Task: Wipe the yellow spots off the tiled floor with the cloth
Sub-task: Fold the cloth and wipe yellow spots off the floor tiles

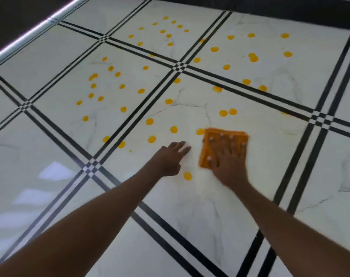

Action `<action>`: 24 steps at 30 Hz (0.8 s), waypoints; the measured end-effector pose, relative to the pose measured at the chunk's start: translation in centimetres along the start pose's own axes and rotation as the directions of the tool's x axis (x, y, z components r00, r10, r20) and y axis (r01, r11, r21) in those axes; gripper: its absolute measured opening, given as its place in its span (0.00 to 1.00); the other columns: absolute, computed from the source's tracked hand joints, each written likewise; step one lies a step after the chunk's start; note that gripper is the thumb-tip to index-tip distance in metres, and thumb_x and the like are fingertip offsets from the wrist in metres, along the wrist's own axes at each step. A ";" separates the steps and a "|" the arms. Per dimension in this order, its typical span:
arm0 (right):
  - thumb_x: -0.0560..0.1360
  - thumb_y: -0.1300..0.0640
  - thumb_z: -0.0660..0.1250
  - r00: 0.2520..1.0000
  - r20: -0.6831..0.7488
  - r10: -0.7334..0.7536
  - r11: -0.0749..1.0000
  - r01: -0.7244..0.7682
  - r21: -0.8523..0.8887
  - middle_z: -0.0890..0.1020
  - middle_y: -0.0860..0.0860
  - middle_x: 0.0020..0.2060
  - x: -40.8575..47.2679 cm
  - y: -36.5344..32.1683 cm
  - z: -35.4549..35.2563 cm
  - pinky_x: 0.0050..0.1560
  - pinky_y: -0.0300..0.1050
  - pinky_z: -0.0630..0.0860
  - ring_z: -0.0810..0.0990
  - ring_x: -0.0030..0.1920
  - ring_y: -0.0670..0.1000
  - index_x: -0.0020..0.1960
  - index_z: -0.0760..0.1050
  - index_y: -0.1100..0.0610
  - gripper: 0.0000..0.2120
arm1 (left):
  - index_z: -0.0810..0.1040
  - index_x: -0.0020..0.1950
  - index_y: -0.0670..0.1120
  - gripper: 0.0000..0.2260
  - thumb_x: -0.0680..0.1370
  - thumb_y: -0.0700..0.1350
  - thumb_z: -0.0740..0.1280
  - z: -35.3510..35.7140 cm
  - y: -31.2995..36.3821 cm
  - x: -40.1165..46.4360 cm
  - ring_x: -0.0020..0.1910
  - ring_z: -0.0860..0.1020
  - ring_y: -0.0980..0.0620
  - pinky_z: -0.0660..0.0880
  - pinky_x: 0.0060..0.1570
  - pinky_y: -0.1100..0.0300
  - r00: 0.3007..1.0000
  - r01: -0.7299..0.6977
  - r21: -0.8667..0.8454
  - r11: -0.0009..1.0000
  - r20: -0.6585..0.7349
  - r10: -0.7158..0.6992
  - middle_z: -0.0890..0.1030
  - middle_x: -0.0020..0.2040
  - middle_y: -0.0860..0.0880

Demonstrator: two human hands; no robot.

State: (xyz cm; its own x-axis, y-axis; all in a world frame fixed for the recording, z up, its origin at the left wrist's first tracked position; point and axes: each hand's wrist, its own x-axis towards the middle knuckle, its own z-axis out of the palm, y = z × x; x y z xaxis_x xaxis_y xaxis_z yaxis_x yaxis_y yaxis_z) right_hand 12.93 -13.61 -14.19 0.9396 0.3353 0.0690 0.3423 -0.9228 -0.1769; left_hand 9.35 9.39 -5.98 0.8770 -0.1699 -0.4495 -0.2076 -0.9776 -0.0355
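Note:
A folded orange cloth [214,136] lies flat on the white tiled floor [200,216]. My right hand [228,158] presses down on it with fingers spread. My left hand [173,156] rests open on the tile just left of the cloth, holding nothing. Several yellow spots [223,113] dot the tiles ahead and to the left. One spot [187,175] sits between my two wrists, and another spot [199,131] touches the cloth's far left corner.
Black double grout lines [110,172] cross the floor in a grid. A dark wall with a bright metal strip [30,35] runs along the far left, and a dark baseboard [290,11] closes the far edge.

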 end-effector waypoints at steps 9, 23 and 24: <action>0.79 0.40 0.57 0.993 0.005 -0.117 0.988 0.116 0.102 0.57 0.58 0.82 -7.8 -9.9 0.3 0.77 0.75 0.48 0.55 0.82 0.66 0.83 0.55 0.49 0.35 | 0.64 0.79 0.46 0.30 0.77 0.31 0.58 -0.6 -3.4 -1.6 0.73 0.67 0.43 0.64 0.72 0.55 0.993 0.114 -0.396 0.911 0.020 -0.116 0.65 0.77 0.44; 0.76 0.39 0.61 0.889 0.024 -0.458 0.878 0.448 0.168 0.58 0.56 0.82 -7.5 -18.0 1.4 0.78 0.73 0.48 0.54 0.82 0.65 0.83 0.57 0.47 0.37 | 0.43 0.83 0.49 0.52 0.71 0.68 0.70 8.5 -11.9 -14.2 0.81 0.47 0.43 0.55 0.76 0.43 0.957 0.288 -0.184 0.940 0.093 -0.275 0.44 0.83 0.45; 0.77 0.40 0.62 0.812 0.032 -0.583 0.807 0.573 0.144 0.60 0.56 0.82 -4.3 -17.8 2.1 0.77 0.74 0.51 0.55 0.82 0.63 0.82 0.59 0.46 0.36 | 0.40 0.82 0.50 0.54 0.70 0.69 0.69 8.7 -12.0 -14.3 0.81 0.45 0.44 0.53 0.77 0.43 0.961 0.275 -0.183 0.944 0.088 -0.263 0.41 0.83 0.46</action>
State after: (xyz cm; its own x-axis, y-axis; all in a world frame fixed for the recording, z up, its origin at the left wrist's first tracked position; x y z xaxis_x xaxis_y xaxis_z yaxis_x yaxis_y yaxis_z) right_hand 2.86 1.77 -13.41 0.5635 0.8162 0.1278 0.8154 -0.5247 -0.2446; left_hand -4.48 24.61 -6.85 0.8589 0.1047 -0.5013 0.1247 -0.9922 0.0064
